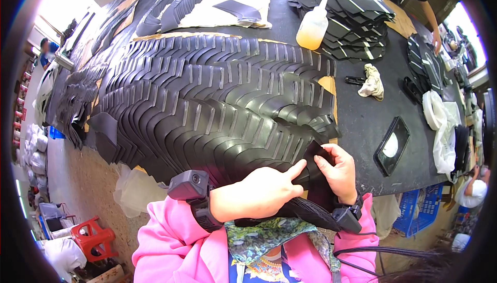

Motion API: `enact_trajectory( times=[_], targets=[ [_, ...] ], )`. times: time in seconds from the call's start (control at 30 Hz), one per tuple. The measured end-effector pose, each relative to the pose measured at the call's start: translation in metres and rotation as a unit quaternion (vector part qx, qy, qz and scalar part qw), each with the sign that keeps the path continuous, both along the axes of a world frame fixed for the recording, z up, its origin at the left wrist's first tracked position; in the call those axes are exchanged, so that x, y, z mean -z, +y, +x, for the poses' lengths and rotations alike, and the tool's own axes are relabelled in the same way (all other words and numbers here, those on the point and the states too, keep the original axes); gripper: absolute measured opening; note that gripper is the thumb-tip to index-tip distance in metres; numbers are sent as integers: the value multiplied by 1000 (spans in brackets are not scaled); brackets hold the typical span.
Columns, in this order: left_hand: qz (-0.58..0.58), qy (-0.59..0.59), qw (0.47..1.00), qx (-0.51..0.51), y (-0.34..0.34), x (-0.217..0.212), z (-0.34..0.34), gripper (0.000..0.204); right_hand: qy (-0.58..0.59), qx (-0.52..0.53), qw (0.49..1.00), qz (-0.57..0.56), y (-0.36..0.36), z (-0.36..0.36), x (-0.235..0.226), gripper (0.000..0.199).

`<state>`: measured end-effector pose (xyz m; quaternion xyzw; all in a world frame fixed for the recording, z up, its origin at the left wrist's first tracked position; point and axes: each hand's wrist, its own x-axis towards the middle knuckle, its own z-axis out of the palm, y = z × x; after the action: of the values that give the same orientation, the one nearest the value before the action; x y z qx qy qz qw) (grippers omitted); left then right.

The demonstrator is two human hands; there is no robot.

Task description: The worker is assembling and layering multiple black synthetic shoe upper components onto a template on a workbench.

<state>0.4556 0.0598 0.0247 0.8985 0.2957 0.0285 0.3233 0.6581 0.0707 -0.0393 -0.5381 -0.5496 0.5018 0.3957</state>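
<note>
A black, leather-like cut piece (317, 179) stands raised before me at the near right end of the rows. My right hand (339, 172) pinches its upper right edge between thumb and fingers. From the left comes my left hand (261, 192), index finger stretched out and its tip against the piece's left edge, thumb apart below. Overlapping black pieces (217, 122) with pale strips along one edge lie in several curved rows just beyond both hands. Part of the held piece is hidden behind my right hand and a dark hank of hair.
A squeeze bottle (312, 28) with amber liquid leans by stacked black pieces (357, 16). To the right lie a crumpled cloth (371, 82), a phone (392, 146) and a white plastic bag (440, 128). Another person's arm (432, 24) reaches in far right. A red stool (94, 239) stands lower left.
</note>
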Motion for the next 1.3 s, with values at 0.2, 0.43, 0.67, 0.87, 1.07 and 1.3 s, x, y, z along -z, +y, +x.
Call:
enact_trajectory(
  times=[0.2,0.43,0.67,0.87,1.07,1.3],
  targets=[
    [-11,13,1000,5,1,4,1,19,-103,9,988,112,4,-5,-10,17],
    [-20,7,1000,0,2,5,0,19,-156,1,984,81,6,1,-7,11],
    [-37,17,999,2,5,4,-1,19,-179,13,980,89,7,-1,-7,12],
    [-31,8,999,0,5,9,-2,20,-183,11,979,85,9,-3,-8,12],
    [-32,7,999,2,5,8,-3,21,-227,1,968,103,10,-6,-7,13],
    [-30,13,999,3,6,8,-4,24,-378,-108,840,374,19,-9,-13,36]
  ],
)
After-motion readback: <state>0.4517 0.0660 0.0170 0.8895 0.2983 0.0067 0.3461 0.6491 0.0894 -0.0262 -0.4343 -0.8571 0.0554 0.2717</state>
